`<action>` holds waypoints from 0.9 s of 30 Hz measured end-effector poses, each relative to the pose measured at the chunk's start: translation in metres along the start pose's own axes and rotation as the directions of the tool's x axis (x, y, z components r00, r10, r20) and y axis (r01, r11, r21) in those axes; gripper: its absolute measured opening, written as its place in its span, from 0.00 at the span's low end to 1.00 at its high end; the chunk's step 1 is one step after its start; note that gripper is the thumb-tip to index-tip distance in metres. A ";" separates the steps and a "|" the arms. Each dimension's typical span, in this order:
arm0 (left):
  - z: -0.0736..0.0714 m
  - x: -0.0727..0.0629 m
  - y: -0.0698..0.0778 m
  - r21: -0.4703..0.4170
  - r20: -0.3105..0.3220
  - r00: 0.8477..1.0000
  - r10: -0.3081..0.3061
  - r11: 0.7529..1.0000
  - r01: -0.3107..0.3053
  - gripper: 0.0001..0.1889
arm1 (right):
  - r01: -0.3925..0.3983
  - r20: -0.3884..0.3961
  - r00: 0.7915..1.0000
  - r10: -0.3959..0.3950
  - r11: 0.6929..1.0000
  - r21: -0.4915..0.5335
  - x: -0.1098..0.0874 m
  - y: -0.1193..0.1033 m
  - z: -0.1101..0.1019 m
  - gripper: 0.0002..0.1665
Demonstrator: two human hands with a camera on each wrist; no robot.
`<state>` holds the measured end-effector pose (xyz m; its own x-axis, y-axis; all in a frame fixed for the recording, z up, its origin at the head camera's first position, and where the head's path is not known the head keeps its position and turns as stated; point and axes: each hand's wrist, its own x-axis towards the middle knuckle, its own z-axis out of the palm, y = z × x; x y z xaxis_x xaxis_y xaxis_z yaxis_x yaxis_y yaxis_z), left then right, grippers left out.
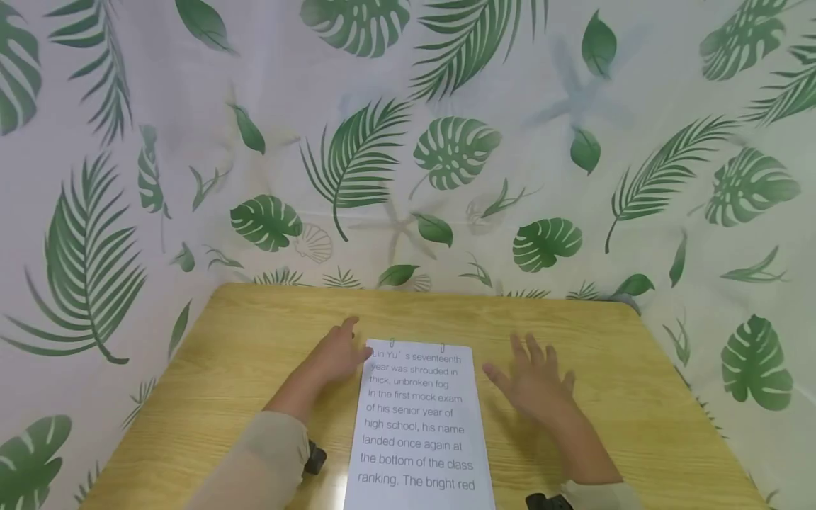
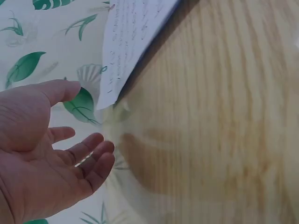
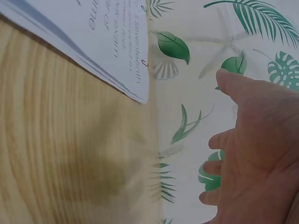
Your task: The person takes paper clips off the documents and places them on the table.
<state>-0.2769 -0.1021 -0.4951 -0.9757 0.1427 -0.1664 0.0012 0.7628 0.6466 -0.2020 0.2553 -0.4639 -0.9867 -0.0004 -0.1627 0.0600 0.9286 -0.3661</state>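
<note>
A stack of printed sheets [image 1: 417, 425] lies on the wooden table, its large black text facing me. Two small clips or rings [image 1: 443, 348] show at its top edge. My left hand [image 1: 338, 354] is at the stack's upper left corner, fingers loosely bent and thumb tip right by the paper's edge. In the left wrist view that hand [image 2: 60, 149] holds nothing. To the right of the sheets, my right hand [image 1: 535, 382] hovers with fingers spread. The right wrist view shows its palm [image 3: 266, 154] bare, apart from the sheets [image 3: 107, 46], whose layered edges show.
The light wooden table [image 1: 210, 425] runs back to a white curtain [image 1: 395, 156] printed with green leaves, which also stands at both sides. Dark wrist straps [image 1: 315, 457] sit at both cuffs.
</note>
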 end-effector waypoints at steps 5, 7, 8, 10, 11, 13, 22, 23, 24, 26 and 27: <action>0.006 0.007 -0.002 -0.006 0.040 0.999 0.025 1.000 -0.025 0.41 | 0.028 0.008 1.000 -0.028 1.000 -0.005 0.000 -0.006 0.009 0.63; 0.008 0.008 -0.001 0.006 0.049 0.998 0.038 0.999 -0.038 0.40 | 0.041 0.006 0.999 -0.041 0.999 0.001 0.000 -0.010 0.012 0.60; 0.009 0.009 0.000 0.012 0.056 0.997 0.045 0.999 -0.046 0.39 | 0.045 0.004 0.999 -0.045 0.999 0.004 0.000 -0.012 0.013 0.59; 0.012 0.010 0.002 0.022 0.068 0.996 0.062 0.998 -0.063 0.38 | 0.050 0.002 0.999 -0.050 0.999 0.012 0.002 -0.015 0.015 0.56; 0.013 0.011 0.003 0.023 0.071 0.995 0.067 0.997 -0.069 0.37 | 0.049 0.003 0.999 -0.049 0.998 0.026 0.003 -0.017 0.016 0.55; 0.015 0.011 0.004 0.020 0.073 0.995 0.075 0.997 -0.076 0.33 | 0.051 0.005 0.999 -0.051 0.998 0.047 0.005 -0.020 0.019 0.54; 0.020 0.013 -0.001 -0.077 0.058 0.995 0.080 0.994 -0.076 0.18 | 0.137 -0.020 0.990 -0.137 0.959 0.248 0.027 -0.024 0.025 0.43; 0.020 0.014 -0.002 -0.088 0.058 0.995 0.083 0.993 -0.078 0.18 | 0.131 -0.017 0.991 -0.132 0.950 0.283 0.031 -0.023 0.026 0.43; 0.020 0.013 -0.002 -0.105 0.061 0.994 0.085 0.991 -0.079 0.18 | 0.127 -0.016 0.992 -0.129 0.942 0.311 0.035 -0.022 0.028 0.42; 0.020 0.014 -0.004 -0.140 0.067 0.994 0.091 0.987 -0.081 0.18 | 0.111 -0.013 0.993 -0.114 0.924 0.367 0.041 -0.021 0.031 0.41; 0.021 0.015 -0.005 -0.157 0.069 0.993 0.096 0.984 -0.084 0.18 | 0.103 -0.013 0.994 -0.106 0.914 0.393 0.044 -0.020 0.032 0.40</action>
<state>-0.2870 -0.0910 -0.5165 -0.9535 0.2585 -0.1551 0.0487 0.6399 0.7670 -0.2419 0.2248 -0.4932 -0.9893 -0.0942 -0.1110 0.0128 0.7029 -0.7112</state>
